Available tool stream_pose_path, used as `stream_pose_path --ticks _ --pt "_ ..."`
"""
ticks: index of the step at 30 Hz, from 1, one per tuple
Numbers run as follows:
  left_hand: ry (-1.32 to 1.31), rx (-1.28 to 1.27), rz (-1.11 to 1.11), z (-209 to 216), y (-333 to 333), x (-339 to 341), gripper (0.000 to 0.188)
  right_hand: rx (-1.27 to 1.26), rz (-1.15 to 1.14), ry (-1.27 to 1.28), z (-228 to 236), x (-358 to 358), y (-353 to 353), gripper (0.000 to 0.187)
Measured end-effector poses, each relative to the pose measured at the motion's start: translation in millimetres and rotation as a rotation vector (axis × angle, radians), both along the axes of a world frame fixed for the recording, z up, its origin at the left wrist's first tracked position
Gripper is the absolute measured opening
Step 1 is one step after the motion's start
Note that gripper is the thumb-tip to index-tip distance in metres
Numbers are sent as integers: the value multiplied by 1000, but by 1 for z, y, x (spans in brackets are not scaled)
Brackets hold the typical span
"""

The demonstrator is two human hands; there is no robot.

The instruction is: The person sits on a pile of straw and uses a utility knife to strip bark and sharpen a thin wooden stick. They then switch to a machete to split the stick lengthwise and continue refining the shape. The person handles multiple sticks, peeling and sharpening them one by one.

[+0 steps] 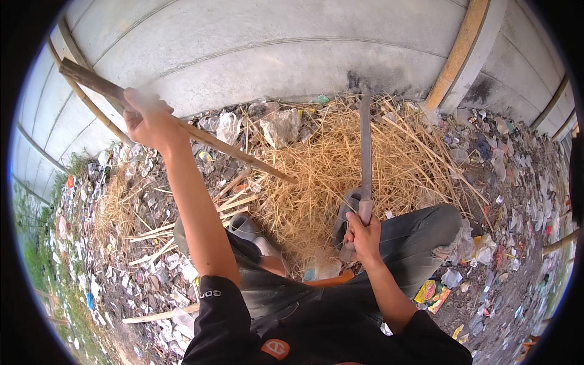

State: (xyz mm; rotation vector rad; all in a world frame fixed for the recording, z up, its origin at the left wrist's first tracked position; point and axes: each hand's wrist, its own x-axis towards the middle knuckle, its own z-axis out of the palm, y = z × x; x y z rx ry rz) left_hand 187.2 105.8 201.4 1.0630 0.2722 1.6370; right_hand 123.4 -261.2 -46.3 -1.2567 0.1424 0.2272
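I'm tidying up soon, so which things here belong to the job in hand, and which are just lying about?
Job:
wooden strip in left hand
long blade in right hand
probably the straw-coloured pile

Lying about:
yellow packet
whitish plastic near the wall
blue scrap

We see white lettering [210, 294] on the black left sleeve [224, 313], plus an orange badge [275, 348] with a pale letter-like emblem on the shirt front [328, 322]. Yellow-and-red packet [432, 295], lower right: printed, but too small for us to read.
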Motion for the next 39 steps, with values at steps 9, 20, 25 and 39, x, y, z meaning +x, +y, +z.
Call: stream_pose_path --ticks 9,20,25,39 --pt "-221 -348 -32 18 82 -127 47 142 -177 -86 51 23 28 33" --pt "-409 -934 -391 -171 111 -56 43 476 -404 -289 142 106 39 28" --pt "108 -1134 -489 -223 107 -16 39 552 -531 -536 178 110 52 31" --pt "1296 513 -414 -83 -94 -57 60 507 -490 -690 210 106 67 36"
